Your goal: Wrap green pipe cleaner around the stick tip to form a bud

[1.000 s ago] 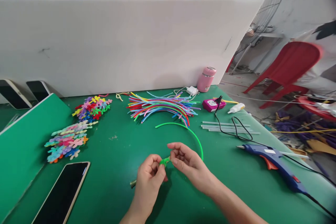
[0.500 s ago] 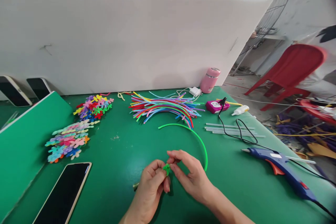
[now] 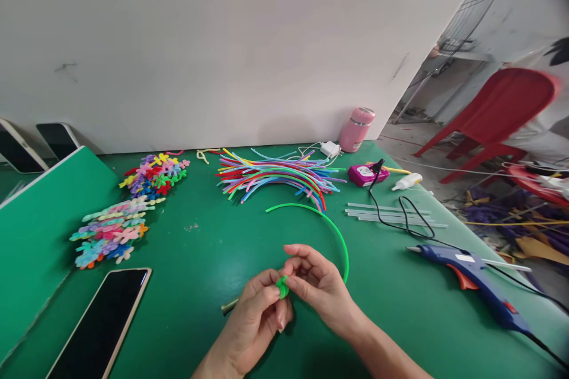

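My left hand [image 3: 258, 314] pinches a small bright green bundle of bent pipe cleaner [image 3: 283, 286] between thumb and fingers. My right hand [image 3: 320, 289] is closed at the bundle's right side, thumb and fingertips touching it. A long green pipe cleaner [image 3: 341, 235] curves over the table beyond my hands and passes out of sight near the right wrist. The end of a thin olive-brown rod [image 3: 229, 307] sticks out left of my left hand; the rest is hidden.
Colourful pipe cleaners [image 3: 278, 174] lie ahead, finished flower shapes [image 3: 113, 231] at left beside a phone [image 3: 100, 325]. On the right are glue sticks [image 3: 386, 214], a blue glue gun [image 3: 471, 275], a purple power block [image 3: 368, 174] and a pink flask [image 3: 357, 129]. A white board [image 3: 222, 59] stands behind.
My hands stay together at the green bundle, with fingers slightly shifted around it. The view has tilted slightly, so the table's contents sit a little higher.
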`<state>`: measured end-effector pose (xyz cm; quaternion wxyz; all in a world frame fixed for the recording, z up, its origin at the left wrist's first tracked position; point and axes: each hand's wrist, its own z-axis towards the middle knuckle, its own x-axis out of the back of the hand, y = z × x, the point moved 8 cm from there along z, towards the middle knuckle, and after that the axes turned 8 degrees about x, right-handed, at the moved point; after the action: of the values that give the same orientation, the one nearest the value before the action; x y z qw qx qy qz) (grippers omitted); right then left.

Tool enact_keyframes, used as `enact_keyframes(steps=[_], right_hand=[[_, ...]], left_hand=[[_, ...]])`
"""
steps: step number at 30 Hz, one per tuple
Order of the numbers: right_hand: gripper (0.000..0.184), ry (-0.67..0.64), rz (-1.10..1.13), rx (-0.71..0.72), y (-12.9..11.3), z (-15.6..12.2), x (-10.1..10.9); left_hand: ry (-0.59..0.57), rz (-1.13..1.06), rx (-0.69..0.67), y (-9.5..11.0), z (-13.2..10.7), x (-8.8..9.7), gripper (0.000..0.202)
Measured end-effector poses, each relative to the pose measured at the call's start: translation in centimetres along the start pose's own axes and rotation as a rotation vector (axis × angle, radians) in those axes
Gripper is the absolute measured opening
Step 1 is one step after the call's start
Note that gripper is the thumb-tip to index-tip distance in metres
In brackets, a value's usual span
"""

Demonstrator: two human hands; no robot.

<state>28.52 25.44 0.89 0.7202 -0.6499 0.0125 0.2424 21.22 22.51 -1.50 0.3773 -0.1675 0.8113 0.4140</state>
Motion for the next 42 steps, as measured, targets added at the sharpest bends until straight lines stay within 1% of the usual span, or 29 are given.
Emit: enact_keyframes(steps=[7, 13, 16, 21, 23, 29, 36, 42], right_hand=[[0.032, -0.008, 0.005, 0.009, 0.0, -0.2, -0.2], [0.03, -0.006, -0.09, 0.04, -0.4, -0.2, -0.2], [0.028, -0.008, -0.134, 0.059, -0.6, -0.3, -0.3], [0.027, 0.007, -0.154, 0.084, -0.5, -0.5, -0.3], [0.027, 0.015, -0.156, 0.091, -0.4, -0.5, -0.3], [0.027, 0.041, -0.128, 0.09, -0.3, -0.7, -0.3], [0.03, 0.069, -0.101, 0.077, -0.3, -0.4, -0.1], [0.031, 0.074, -0.08, 0.081, -0.2, -0.4, -0.1]], left_hand=[[-0.007, 0.036, 0.014, -0.2, -0.1, 0.0, 0.009], [0.02, 0.08, 0.002, -0.1, -0.1, 0.2, 0.014], [0.061, 0.116, -0.014, 0.1, -0.2, 0.2, 0.018], [0.212, 0.245, -0.081, 0.8, -0.6, 0.4, 0.024], [0.245, 0.307, -0.117, 1.0, -0.7, 0.6, 0.024], [0.263, 0.457, -0.193, 1.5, -1.0, 0.8, 0.024], [0.258, 0.434, -0.203, 1.5, -1.0, 1.1, 0.021], [0.259, 0.428, -0.198, 1.2, -0.6, 1.5, 0.026]])
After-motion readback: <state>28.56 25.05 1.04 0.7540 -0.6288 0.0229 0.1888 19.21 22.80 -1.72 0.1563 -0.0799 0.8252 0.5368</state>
